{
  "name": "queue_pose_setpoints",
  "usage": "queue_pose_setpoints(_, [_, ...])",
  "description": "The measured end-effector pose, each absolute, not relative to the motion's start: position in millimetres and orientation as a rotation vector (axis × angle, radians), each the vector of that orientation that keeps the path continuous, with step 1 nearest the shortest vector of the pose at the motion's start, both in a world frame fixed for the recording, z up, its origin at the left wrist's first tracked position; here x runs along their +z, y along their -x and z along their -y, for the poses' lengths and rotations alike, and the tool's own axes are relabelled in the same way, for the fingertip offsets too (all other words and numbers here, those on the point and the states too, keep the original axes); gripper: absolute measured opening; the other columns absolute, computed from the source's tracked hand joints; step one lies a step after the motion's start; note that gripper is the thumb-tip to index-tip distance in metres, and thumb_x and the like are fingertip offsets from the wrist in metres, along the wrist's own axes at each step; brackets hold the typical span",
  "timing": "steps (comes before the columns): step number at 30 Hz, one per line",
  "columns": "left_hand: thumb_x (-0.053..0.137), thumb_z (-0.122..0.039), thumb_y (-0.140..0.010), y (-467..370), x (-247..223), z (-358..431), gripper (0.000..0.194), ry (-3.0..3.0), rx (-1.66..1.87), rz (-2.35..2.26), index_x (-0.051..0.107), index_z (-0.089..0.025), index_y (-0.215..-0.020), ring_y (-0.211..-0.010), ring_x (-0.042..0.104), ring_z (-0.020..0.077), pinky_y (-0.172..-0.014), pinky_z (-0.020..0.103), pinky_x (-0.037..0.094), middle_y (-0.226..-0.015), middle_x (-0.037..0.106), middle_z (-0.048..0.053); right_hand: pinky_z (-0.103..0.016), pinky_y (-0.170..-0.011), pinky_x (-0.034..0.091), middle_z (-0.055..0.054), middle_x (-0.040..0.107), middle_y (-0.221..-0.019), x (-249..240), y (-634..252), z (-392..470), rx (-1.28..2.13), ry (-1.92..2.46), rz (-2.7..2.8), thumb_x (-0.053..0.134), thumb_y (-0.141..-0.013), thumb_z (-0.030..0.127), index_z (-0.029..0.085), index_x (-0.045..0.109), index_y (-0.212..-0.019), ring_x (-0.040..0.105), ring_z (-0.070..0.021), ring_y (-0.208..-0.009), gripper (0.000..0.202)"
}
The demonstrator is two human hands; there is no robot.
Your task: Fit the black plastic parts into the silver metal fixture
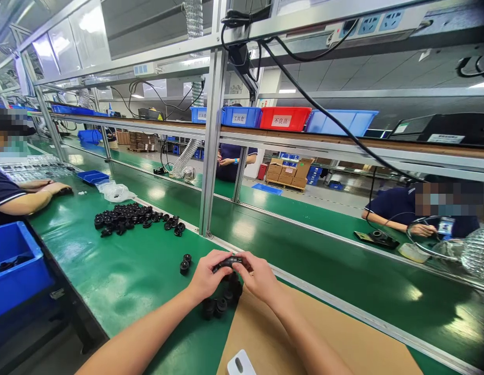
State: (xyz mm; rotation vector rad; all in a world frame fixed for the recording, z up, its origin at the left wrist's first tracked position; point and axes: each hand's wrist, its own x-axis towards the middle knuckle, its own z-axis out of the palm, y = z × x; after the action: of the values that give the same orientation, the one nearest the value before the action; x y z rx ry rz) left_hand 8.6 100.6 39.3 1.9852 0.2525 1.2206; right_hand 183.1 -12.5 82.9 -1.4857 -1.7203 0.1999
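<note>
Between my two hands is a small black plastic part, held above the green bench at the edge of a brown cardboard sheet. My left hand grips its left end with thumb and fingers. On the other end, my right hand pinches with the thumb in front. The part's exact kind is hard to make out. Just below my hands, several black round parts lie partly hidden. Two more black round parts rest to the left of my left hand.
A large heap of black parts lies further left, near a clear plastic bag and a blue tray. A metal post rises beyond my hands. A white object sits on the cardboard. Co-workers sit at left and right.
</note>
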Motion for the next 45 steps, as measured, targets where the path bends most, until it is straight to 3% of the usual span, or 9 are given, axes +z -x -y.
queue_pose_setpoints(4, [0.070,-0.019,-0.091,-6.7,43.2,-99.2,0.031,-1.998,1.240,-0.244,0.076,-0.026,-0.121,-0.106,0.068,0.0263,-0.098,0.045,0.057,-0.113,0.077,0.007,-0.031,-0.070,0.047,-0.003,0.072,-0.095,87.2,-180.0,15.3,0.215,1.515,1.817,0.059,-0.098,0.035,0.026,0.062,-0.122,0.064,-0.0212,-0.078,0.026])
queue_pose_setpoints(9, [0.076,-0.020,-0.086,-5.6,44.2,-99.9,0.032,-2.001,1.207,-0.217,0.078,-0.025,-0.118,-0.105,0.069,0.0269,-0.096,0.043,0.058,-0.109,0.078,0.007,-0.032,-0.064,0.039,-0.002,0.062,-0.066,91.0,-181.5,18.0,0.155,1.720,1.801,0.036,-0.109,0.046,0.023,0.061,-0.077,0.057,-0.0201,-0.063,0.047])
queue_pose_setpoints(14, [0.070,-0.021,-0.091,-4.9,41.1,-104.3,0.035,-1.947,1.194,-0.290,0.074,-0.023,-0.126,-0.104,0.071,0.0251,-0.094,0.039,0.060,-0.113,0.076,0.008,-0.033,-0.079,0.050,-0.007,0.071,-0.113,102.2,-192.3,23.8,0.180,1.533,1.842,0.040,-0.107,0.034,0.027,0.057,-0.135,0.065,-0.0223,-0.090,0.034])
queue_pose_setpoints(17, [0.071,-0.022,-0.091,-5.5,39.8,-104.5,0.036,-1.945,1.196,-0.279,0.073,-0.022,-0.127,-0.100,0.073,0.0242,-0.091,0.037,0.062,-0.111,0.077,0.008,-0.035,-0.084,0.052,-0.009,0.065,-0.128,100.7,-191.9,22.7,0.162,1.326,1.990,0.053,-0.098,0.024,0.029,0.056,-0.140,0.064,-0.0228,-0.100,0.043])
queue_pose_setpoints(24, [0.074,-0.025,-0.090,-4.6,39.6,-104.9,0.043,-2.033,1.274,-0.238,0.071,-0.025,-0.132,-0.115,0.068,0.0274,-0.104,0.042,0.057,-0.123,0.075,0.008,-0.029,-0.061,0.045,-0.003,0.068,-0.079,81.5,-174.8,8.1,0.533,1.401,1.424,0.067,-0.093,0.047,0.018,0.069,-0.106,0.059,-0.0183,-0.069,0.031])
queue_pose_setpoints(30, [0.065,-0.029,-0.096,-1.8,41.9,-110.5,0.036,-2.175,1.130,-0.306,0.070,-0.022,-0.132,-0.108,0.073,0.0249,-0.099,0.037,0.060,-0.120,0.078,0.007,-0.028,-0.058,0.042,-0.001,0.063,-0.071,82.1,-184.0,5.1,0.500,1.518,1.403,0.064,-0.091,0.061,0.017,0.072,-0.105,0.053,-0.0163,-0.062,0.046])
queue_pose_setpoints(36, [0.067,-0.034,-0.093,22.8,57.5,-135.9,0.060,-2.382,0.921,-0.737,0.052,-0.026,-0.151,-0.145,0.047,0.0305,-0.125,0.045,0.036,-0.156,0.052,0.010,-0.029,-0.061,0.036,-0.002,0.062,-0.070,67.0,-212.7,0.5,0.300,1.747,1.409,0.068,-0.086,0.047,0.018,0.076,-0.098,0.052,-0.0186,-0.066,0.032])
queue_pose_setpoints(41, [0.078,-0.050,-0.082,49.9,53.6,-170.0,0.089,-2.365,0.512,-1.349,0.048,-0.004,-0.151,-0.130,0.056,0.0551,-0.103,0.066,0.048,-0.138,0.058,0.035,-0.028,-0.054,0.030,0.001,0.056,-0.058,50.4,-229.3,-4.4,0.405,1.872,1.581,0.070,-0.082,0.039,0.019,0.074,-0.075,0.047,-0.0155,-0.056,0.022])
queue_pose_setpoints(45, [0.086,-0.046,-0.076,49.5,48.6,-173.3,0.076,-2.414,0.311,-1.420,0.061,-0.012,-0.139,-0.123,0.064,0.0465,-0.100,0.051,0.054,-0.131,0.067,0.026,-0.027,-0.056,0.035,-0.001,0.061,-0.062,53.3,-233.1,-14.7,0.440,1.906,1.685,0.060,-0.093,0.055,0.018,0.075,-0.075,0.051,-0.0167,-0.058,0.043])
